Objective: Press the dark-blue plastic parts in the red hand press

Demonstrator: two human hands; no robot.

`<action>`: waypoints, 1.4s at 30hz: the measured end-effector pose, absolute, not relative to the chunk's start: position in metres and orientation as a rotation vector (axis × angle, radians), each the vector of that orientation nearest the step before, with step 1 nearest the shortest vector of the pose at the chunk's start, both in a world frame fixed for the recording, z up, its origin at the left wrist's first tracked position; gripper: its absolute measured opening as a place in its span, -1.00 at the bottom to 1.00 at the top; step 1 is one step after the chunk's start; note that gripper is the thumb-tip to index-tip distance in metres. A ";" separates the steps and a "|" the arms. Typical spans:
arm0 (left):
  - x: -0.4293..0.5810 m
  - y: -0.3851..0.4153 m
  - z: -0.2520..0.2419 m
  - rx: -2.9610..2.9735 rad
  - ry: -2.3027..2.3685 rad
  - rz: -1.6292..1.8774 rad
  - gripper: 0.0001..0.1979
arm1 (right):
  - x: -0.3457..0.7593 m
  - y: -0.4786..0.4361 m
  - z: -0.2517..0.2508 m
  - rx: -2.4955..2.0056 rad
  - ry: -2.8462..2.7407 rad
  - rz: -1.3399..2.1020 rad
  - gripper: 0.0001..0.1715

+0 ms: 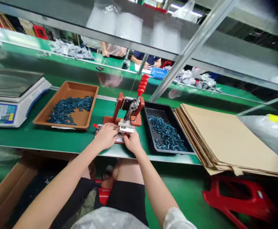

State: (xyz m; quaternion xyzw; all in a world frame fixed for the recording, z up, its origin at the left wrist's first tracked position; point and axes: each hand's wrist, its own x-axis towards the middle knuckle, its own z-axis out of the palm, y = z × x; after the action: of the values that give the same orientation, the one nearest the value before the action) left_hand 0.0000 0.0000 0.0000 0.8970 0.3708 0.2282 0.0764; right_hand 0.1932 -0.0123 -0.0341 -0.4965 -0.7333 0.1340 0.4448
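A small hand press (pixel 129 111) with an orange-red frame and a red ribbed handle (pixel 143 85) stands on the green table, its handle upright. At the left of its base, my left hand (pixel 107 136) has its fingers bent in toward the white block under the press head. My right hand (pixel 132 141) is at the block's right side, fingers curled beneath it. Whatever lies between my fingertips is too small to make out. Left of the press, a brown tray (pixel 64 86) holds many small dark teal parts (pixel 68 109). Similar parts (pixel 168 133) lie in a black tray (pixel 161 109) to the right.
A weighing scale (pixel 17 98) stands at the far left. Flat cardboard sheets (pixel 227 133) are stacked right of the black tray. A metal shelf post (pixel 188 54) rises behind the press. A red stool (pixel 239 194) is below the table at right. Co-workers' hands (pixel 150 65) show across the bench.
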 end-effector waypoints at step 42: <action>0.075 -0.013 0.148 2.099 0.701 1.763 -0.72 | 0.210 0.006 -0.019 -1.228 -1.534 1.089 -0.62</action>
State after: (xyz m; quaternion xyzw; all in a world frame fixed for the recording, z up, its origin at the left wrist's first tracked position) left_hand 0.0745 -0.0126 0.1481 0.7329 0.2448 0.6155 0.1553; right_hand 0.2101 0.0065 -0.0189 -0.4926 -0.6156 0.4371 0.4328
